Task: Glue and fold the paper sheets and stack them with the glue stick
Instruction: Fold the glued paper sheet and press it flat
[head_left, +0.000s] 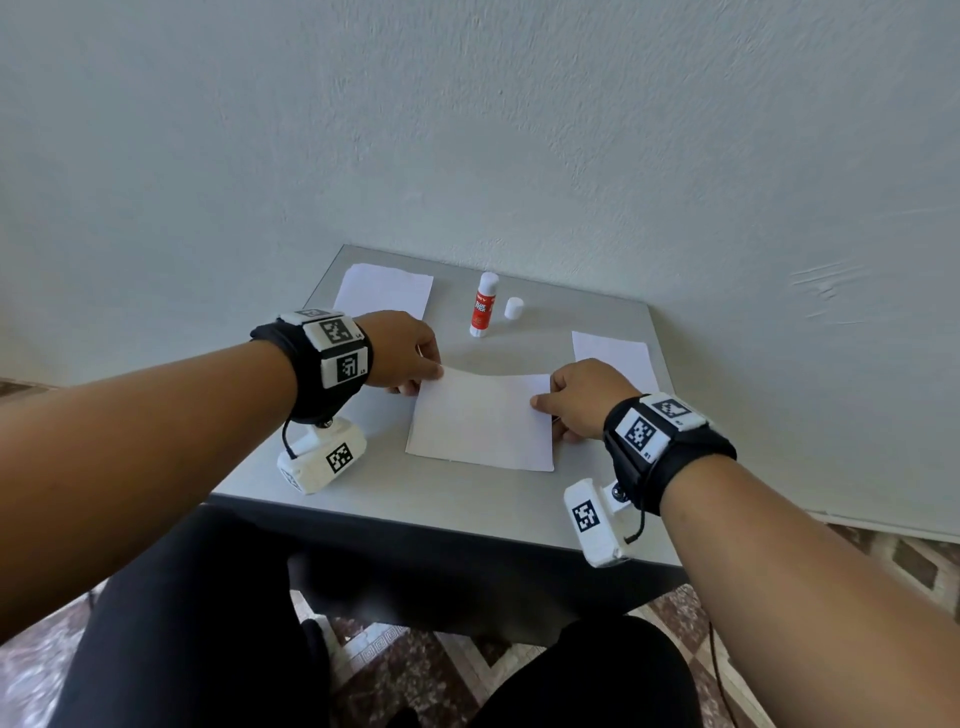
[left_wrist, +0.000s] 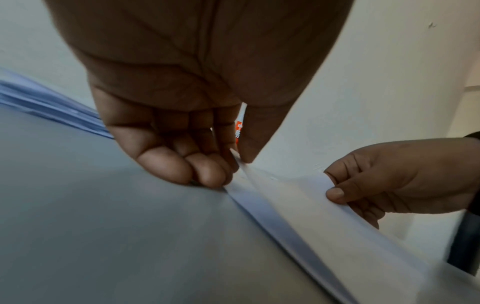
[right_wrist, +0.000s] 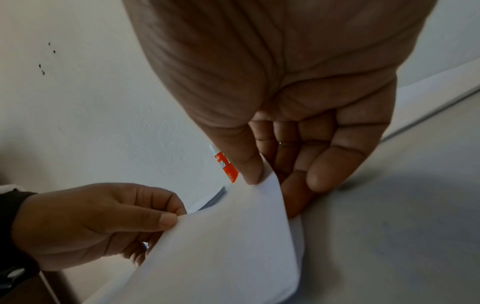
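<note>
i pinch the sheet at table centre: left hand on its far-left corner, right hand on its far-right; the lifted far edge folds toward me.

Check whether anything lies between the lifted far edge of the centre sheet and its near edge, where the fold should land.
Nothing visible does. Both hands pinch the white paper sheet at its far corners; its near half lies bare.
</note>
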